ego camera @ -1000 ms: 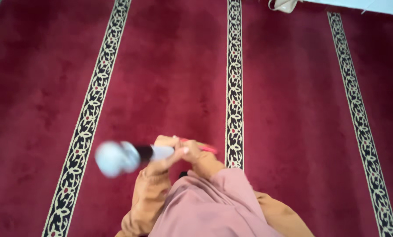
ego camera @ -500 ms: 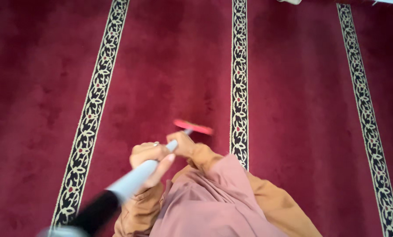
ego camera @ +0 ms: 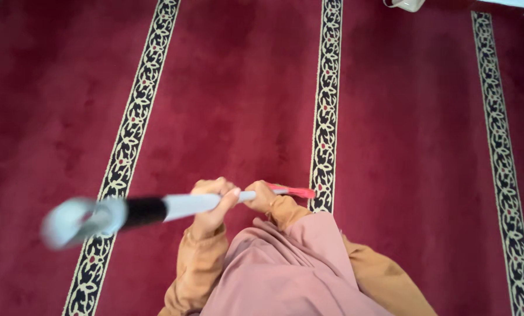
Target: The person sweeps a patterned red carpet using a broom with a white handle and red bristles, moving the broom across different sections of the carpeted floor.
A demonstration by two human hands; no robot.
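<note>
Fingers of both hands (ego camera: 238, 199) wrapped round smooth grey pole (ego camera: 186, 206) | plush red carpet (ego camera: 232, 105)

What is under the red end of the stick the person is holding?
Under the red end lies the dark red carpet, beside a patterned cream-and-black stripe. Both hands wrap the pole. What the red part touches is hidden behind it.

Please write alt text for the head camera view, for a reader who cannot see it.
Both hands, left hand and right hand, grip a grey pole with a red head over a dark red carpet with patterned stripes. Orange sleeves show below.
</note>
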